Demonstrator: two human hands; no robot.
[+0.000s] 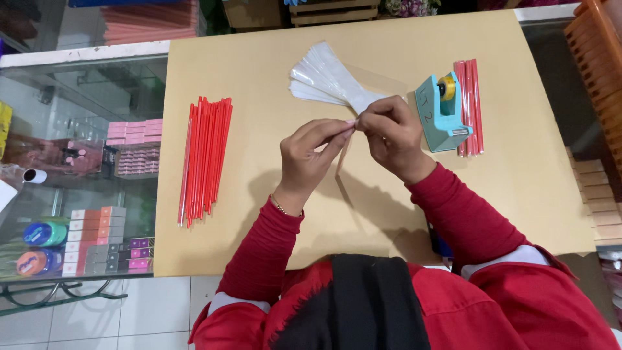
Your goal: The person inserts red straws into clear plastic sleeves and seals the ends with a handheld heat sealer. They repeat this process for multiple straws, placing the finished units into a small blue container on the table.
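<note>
Both our hands meet mid-table: the left hand point(311, 152) and right hand point(392, 133) have fingers pinched closed on one thin clear plastic sleeve point(345, 150), beside the fanned stack of clear sleeves point(324, 81). That slick film could slip or crease if we pinch unevenly, or our sleeve could nudge the teal tape dispenser point(444, 113).

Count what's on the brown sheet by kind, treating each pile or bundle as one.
Loose pile of red sticks: 1
Wrapped red stick bundle: 1
Fan of clear sleeves: 1
Teal tape dispenser: 1
Total: 4
</note>
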